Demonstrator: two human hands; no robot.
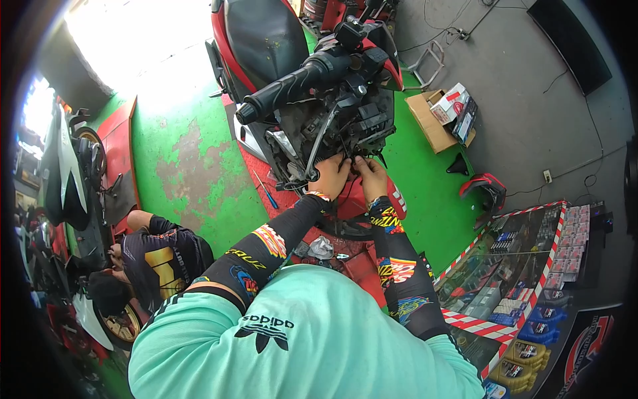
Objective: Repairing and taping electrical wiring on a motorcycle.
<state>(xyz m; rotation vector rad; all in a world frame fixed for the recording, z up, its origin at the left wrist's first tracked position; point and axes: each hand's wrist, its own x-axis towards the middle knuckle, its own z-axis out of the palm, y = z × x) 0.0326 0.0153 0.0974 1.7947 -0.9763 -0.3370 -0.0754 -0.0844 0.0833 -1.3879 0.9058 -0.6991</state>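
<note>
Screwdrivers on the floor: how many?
1. A blue-handled screwdriver lies on the red mat left of the scooter, near the left hand. Others may be hidden behind the arms.

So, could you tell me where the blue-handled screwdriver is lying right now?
In the head view, the blue-handled screwdriver lies on the red ramp under the scooter, just left of the left hand.
</note>
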